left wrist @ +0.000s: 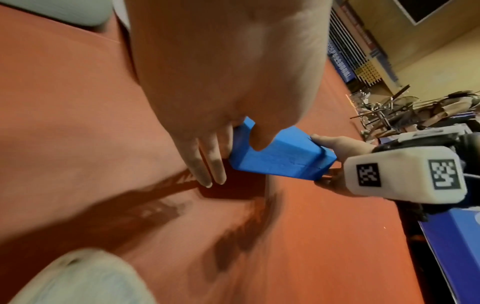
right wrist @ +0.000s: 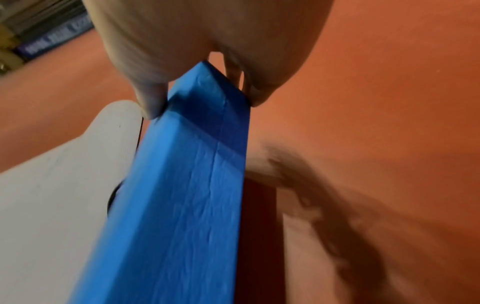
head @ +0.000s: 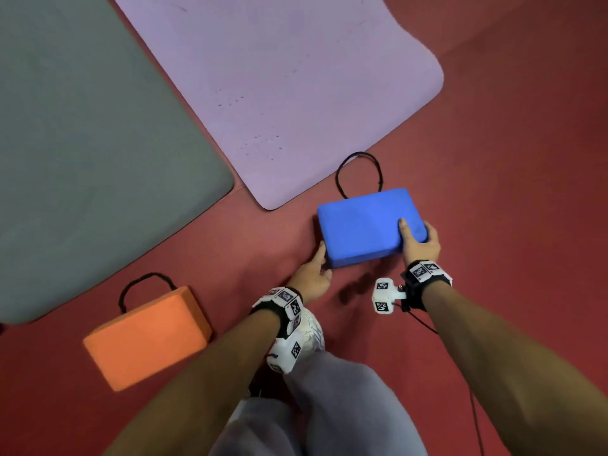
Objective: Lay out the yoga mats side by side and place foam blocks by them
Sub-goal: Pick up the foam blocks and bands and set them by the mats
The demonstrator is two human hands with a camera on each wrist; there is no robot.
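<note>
The blue foam block hangs just above the red floor, off the near corner of the purple mat. My right hand grips its right end, thumb on top and fingers wrapped underneath. At the block's left end my left hand has its thumb on the top corner and straight fingers lying against the end face. The grey mat lies flat to the left of the purple one. An orange foam block rests on the floor by the grey mat's near corner.
A black cord loop lies behind the blue block and another behind the orange block. My grey trouser leg and white shoe stand between the blocks. Folded chairs and clutter line the far wall, and bare red floor spreads to the right.
</note>
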